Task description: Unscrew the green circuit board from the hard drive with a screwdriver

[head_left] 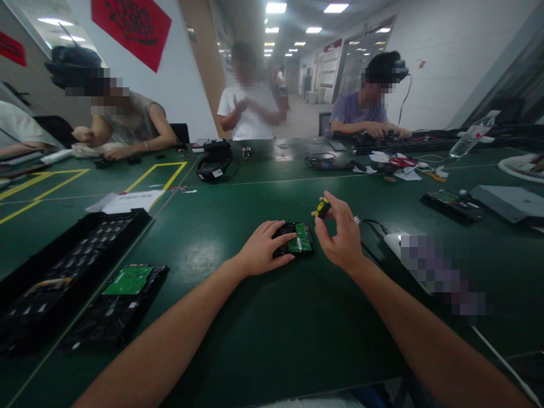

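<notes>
A hard drive with a green circuit board [303,238] lies on the dark green table [238,351]. My left hand [266,249] rests on the drive's left part, palm down with the fingers spread, and covers some of it. Just right of the drive and raised above the table, my right hand [340,232] holds a small yellow and black screwdriver [322,208] between thumb and fingers. The screwdriver's tip is too small to make out.
At the left are a long black tray [55,272] and another drive assembly [123,300]. A cable and a blurred-out device [425,272] lie right of my right hand. Farther right sits another drive [453,204]. Several people work across the table.
</notes>
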{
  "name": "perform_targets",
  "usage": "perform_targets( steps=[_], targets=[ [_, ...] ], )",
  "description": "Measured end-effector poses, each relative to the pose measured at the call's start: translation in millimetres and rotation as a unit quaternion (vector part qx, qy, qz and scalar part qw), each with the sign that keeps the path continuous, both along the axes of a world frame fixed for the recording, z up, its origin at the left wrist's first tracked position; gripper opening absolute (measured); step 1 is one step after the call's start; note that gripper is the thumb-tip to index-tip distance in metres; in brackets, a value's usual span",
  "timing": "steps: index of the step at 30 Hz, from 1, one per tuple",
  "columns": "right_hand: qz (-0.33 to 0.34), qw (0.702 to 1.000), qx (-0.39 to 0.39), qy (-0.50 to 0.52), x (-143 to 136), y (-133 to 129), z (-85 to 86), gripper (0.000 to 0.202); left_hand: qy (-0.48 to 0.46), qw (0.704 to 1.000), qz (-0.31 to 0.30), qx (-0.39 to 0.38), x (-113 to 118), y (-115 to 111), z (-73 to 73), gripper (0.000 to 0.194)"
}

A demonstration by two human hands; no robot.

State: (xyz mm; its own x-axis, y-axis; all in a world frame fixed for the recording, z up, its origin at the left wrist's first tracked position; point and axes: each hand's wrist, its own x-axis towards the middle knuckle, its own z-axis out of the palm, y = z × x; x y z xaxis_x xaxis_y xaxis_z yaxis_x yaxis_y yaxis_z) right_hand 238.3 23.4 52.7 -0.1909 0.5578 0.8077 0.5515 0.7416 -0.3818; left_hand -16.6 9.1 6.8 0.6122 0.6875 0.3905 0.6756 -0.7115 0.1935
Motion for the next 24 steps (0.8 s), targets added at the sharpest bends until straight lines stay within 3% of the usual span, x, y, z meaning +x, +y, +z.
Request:
perform_targets(
  steps=[5,20,24],
  targets=[
    [-0.026,0.999,0.019,0.014,-0.6,-0.7,0.6,0.058,-0.001,1.0,0.0,0.002,-0.5,0.4,0.0,0.06],
    [0.006,1.0,0.008,0.01,-0.2,-1.4,1.8,0.059,0.008,1.0,-0.001,0.006,-0.8,1.1,-0.8,0.061],
    [-0.013,1.0,0.02,0.01,0.6,-1.1,1.2,0.058,0.009,1.0,0.002,0.002,-0.9,1.0,-0.4,0.061]
  ],
)
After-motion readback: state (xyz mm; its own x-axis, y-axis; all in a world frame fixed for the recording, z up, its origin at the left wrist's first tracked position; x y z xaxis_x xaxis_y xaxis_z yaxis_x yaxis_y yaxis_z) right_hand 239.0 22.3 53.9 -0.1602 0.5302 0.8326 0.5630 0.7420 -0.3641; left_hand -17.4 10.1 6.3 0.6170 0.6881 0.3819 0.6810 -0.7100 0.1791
